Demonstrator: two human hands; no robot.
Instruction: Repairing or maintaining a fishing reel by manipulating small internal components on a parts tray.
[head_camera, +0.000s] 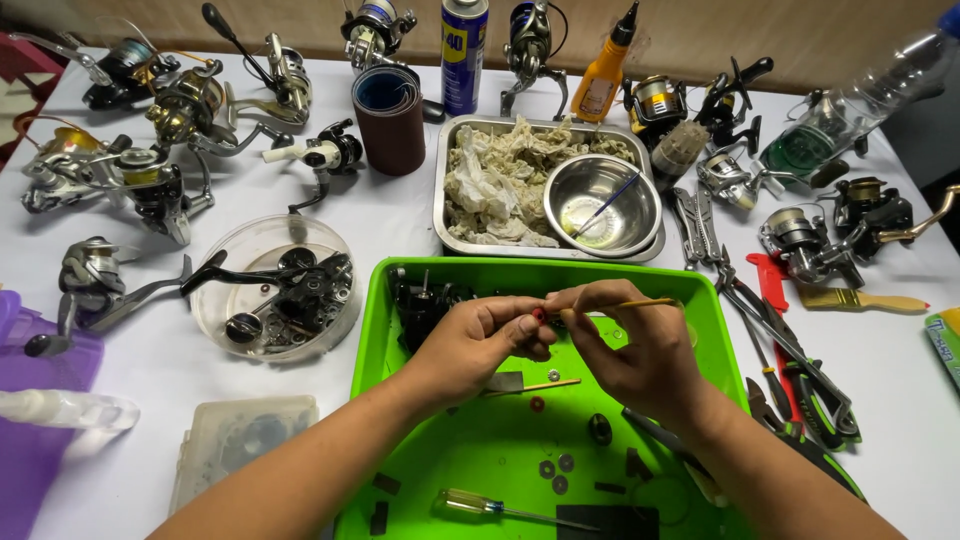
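Over a bright green tray (400, 300), my left hand (480, 340) pinches a small red washer (539, 314) between thumb and fingertips. My right hand (630, 345) holds a thin wooden-handled brush (645, 302) whose tip meets the washer. A black reel body (425, 300) lies in the tray's far left corner, just beyond my left hand. Small washers (553, 470), a black round part (599, 429), another red washer (537, 404), a thin stick (545, 385) and a yellow-handled screwdriver (480, 504) rest on the tray floor below my hands.
Several fishing reels (150, 170) ring the white table. A steel pan of rags (500, 180) holds a steel bowl (600, 205). A clear dish (275, 285) of reel parts sits left. Pliers and cutters (790, 360), a paintbrush (865, 299), spray can (463, 50) and sandpaper roll (389, 115) lie around.
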